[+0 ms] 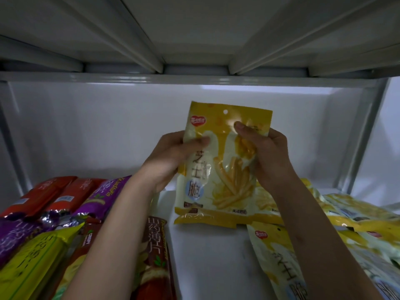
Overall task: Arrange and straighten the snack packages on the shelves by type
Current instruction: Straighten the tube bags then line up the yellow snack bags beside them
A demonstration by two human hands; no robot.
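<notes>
On the far left of the white shelf point(207, 252) we see two red packets point(52, 197) lying side by side at the back, with purple packets point(104, 198) just beside them and a yellow-green packet point(32, 265) nearer the front edge. A brown-and-red packet point(154, 256) lies just right of those, partly hidden under our left forearm. Our left hand point(168, 161) grasps the left edge of a yellow snack bag point(218, 167), thumb laid across its front and the other fingers behind it, out of sight. We hold the bag upright in the middle of the shelf bay, in front of the white back wall point(86, 131), its lower edge at or just above the shelf surface; we cannot tell whether it touches. Our right hand point(268, 152) pinches the bag's upper right part, thumb pressed on the front near the top. Further right, more yellow bags of the same kind point(346, 215) lie flat and overlapping, one point(279, 260) nearest us beneath the right forearm.
</notes>
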